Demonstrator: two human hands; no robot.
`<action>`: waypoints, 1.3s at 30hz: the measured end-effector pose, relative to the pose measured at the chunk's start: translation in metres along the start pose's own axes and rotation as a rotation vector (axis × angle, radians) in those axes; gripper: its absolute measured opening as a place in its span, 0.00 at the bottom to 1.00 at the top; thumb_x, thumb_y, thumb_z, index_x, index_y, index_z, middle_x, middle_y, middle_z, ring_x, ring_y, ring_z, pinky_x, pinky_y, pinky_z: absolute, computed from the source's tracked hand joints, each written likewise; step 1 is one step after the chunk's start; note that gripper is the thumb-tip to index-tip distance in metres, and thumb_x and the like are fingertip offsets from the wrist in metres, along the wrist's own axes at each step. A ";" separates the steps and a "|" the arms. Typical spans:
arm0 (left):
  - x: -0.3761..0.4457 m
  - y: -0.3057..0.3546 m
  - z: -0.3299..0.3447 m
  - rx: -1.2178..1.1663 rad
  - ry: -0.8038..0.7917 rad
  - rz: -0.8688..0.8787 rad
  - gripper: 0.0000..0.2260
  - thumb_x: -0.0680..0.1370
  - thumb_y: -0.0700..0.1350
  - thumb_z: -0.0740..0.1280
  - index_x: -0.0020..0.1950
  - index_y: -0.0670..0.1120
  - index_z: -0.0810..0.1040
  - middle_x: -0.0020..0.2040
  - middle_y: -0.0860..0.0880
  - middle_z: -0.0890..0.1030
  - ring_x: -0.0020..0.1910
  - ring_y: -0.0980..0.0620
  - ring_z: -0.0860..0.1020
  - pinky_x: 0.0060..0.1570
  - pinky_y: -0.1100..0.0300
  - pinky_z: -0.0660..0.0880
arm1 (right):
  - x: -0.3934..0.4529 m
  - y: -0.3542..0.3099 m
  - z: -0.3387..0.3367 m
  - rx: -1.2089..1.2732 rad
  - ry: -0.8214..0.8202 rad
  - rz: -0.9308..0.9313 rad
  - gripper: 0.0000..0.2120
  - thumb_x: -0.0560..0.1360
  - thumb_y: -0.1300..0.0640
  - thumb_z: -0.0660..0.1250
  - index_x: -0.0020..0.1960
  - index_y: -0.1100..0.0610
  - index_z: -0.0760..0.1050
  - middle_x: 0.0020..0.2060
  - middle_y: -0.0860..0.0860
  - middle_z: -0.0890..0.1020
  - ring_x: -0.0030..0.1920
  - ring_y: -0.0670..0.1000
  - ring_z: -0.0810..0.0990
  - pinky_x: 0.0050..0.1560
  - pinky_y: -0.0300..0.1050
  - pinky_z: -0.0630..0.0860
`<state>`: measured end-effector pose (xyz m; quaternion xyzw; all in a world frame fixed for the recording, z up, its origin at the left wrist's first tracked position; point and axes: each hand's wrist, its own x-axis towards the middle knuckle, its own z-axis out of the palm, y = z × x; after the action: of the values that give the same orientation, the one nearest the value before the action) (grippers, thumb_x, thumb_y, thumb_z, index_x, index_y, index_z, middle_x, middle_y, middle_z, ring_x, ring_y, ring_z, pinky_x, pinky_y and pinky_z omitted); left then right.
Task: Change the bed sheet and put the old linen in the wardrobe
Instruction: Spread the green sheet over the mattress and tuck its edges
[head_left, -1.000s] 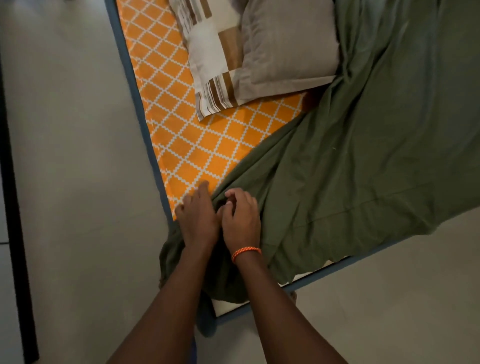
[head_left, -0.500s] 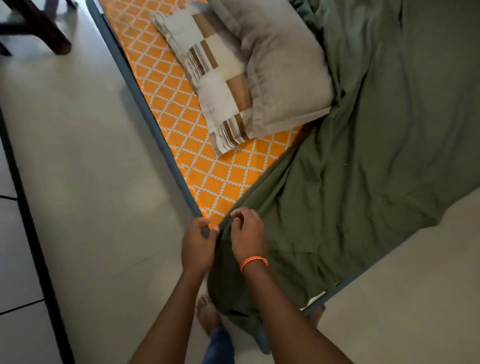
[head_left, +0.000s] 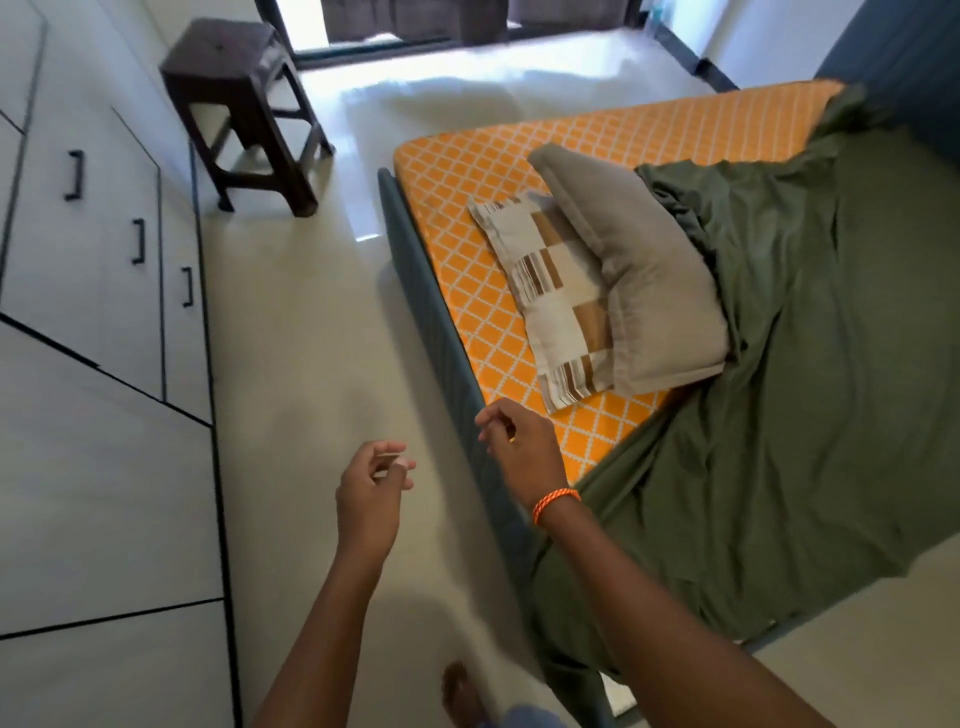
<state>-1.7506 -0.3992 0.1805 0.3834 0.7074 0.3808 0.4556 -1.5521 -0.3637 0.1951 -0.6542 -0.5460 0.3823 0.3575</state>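
Observation:
An olive green sheet (head_left: 810, 415) lies rumpled over the right part of the bed, with one corner draped over the near bed corner. The orange lattice-patterned mattress (head_left: 467, 208) is bare along its left side. Two pillows lie on it: a brown-striped one (head_left: 561, 306) and a grey one (head_left: 649, 280) leaning over it. My left hand (head_left: 371, 488) hovers above the floor, fingers loosely curled, holding nothing. My right hand (head_left: 519, 447), with an orange wristband, hangs over the bed's left edge, fingers loosely curled and empty. The white wardrobe (head_left: 93, 260) with black handles runs along the left.
A dark wooden stool (head_left: 244, 104) stands on the pale floor near the wardrobe at the back. A window or glass door with dark curtains (head_left: 415, 21) is beyond. The blue bed frame (head_left: 441, 338) edges the mattress. My bare foot (head_left: 460, 691) shows at the bottom.
Both hands have let go of the green sheet's corner and lifted away from it. My head has risen, bringing the wardrobe, stool and far end of the bed into view.

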 end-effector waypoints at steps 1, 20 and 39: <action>0.007 0.013 -0.014 -0.006 0.018 0.019 0.09 0.81 0.39 0.68 0.52 0.54 0.82 0.46 0.51 0.87 0.39 0.51 0.85 0.46 0.51 0.78 | 0.008 -0.015 0.002 0.003 -0.005 -0.026 0.13 0.80 0.62 0.61 0.45 0.49 0.80 0.36 0.46 0.83 0.36 0.49 0.82 0.41 0.58 0.80; 0.376 0.264 -0.108 0.003 0.028 0.201 0.08 0.84 0.41 0.65 0.51 0.51 0.83 0.46 0.52 0.86 0.40 0.52 0.84 0.43 0.59 0.77 | 0.372 -0.235 0.125 -0.027 -0.010 -0.190 0.13 0.80 0.63 0.62 0.46 0.50 0.82 0.37 0.41 0.85 0.42 0.43 0.85 0.48 0.53 0.83; 0.895 0.483 -0.173 0.050 -0.083 0.299 0.08 0.85 0.40 0.65 0.55 0.48 0.83 0.48 0.49 0.86 0.44 0.53 0.84 0.47 0.58 0.81 | 0.880 -0.443 0.312 -0.014 -0.015 -0.184 0.13 0.78 0.61 0.62 0.44 0.48 0.81 0.35 0.42 0.85 0.36 0.45 0.85 0.44 0.57 0.84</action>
<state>-2.0787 0.5653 0.3445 0.5110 0.6324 0.4104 0.4130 -1.9267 0.5866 0.3493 -0.6010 -0.6091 0.3488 0.3822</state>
